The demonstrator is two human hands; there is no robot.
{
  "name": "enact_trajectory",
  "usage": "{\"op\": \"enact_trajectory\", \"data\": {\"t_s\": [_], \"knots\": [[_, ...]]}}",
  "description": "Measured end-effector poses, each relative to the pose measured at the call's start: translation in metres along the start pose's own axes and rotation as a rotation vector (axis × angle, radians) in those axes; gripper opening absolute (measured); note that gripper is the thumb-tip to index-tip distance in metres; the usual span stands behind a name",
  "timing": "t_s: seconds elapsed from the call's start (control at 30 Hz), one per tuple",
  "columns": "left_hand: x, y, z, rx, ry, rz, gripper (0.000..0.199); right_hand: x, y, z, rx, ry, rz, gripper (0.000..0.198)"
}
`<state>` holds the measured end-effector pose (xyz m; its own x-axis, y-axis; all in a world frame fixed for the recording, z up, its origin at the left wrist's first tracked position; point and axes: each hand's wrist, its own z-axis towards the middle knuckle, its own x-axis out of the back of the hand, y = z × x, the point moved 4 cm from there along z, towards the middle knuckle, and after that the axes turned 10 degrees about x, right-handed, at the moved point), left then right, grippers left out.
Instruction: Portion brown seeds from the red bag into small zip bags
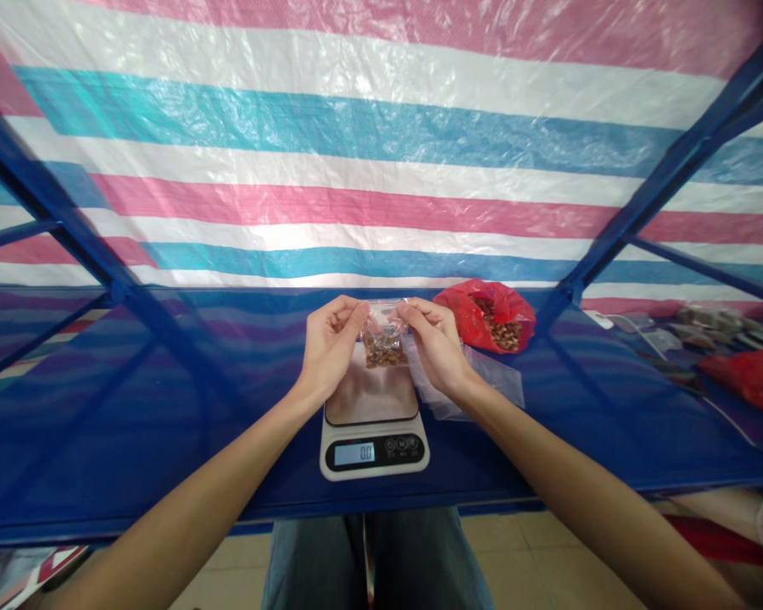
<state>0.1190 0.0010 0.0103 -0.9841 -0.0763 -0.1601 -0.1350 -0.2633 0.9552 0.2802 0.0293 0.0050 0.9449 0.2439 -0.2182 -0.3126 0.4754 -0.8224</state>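
Note:
A small clear plastic bag with brown, dried bits in its lower half hangs between my two hands. My left hand pinches its upper left corner, and my right hand pinches the upper right one. Below the bag stands a white digital kitchen scale with a metal plate, its display reading 0.0. Flat clear plastic bags lie to the right of the scale, partly under my right wrist. Just beyond my right hand is an open red plastic bag filled with brown dried bits.
The blue shelf carries everything, with slanted blue metal posts on both sides. Behind it hangs a striped plastic sheet. At far right lie another red bag and several small clear packets.

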Motion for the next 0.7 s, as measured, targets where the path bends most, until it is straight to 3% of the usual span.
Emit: {"op": "enact_trajectory", "data": {"t_s": [0.13,0.3,0.53,0.7], "knots": [[-0.005,-0.002,-0.001,0.051,-0.059,-0.013,0.03,-0.001,0.001,-0.002,0.017,0.012,-0.01,0.029],[-0.007,0.002,-0.005,0.018,-0.087,0.012,0.029,-0.009,0.003,-0.008,-0.065,-0.039,0.017,0.023],[-0.007,0.001,-0.003,0.016,-0.131,0.047,0.029,-0.008,-0.001,-0.008,-0.022,-0.077,0.052,0.021],[-0.008,0.003,-0.002,0.046,-0.244,0.113,0.031,-0.011,-0.007,-0.007,0.017,-0.182,-0.051,0.026]]}}
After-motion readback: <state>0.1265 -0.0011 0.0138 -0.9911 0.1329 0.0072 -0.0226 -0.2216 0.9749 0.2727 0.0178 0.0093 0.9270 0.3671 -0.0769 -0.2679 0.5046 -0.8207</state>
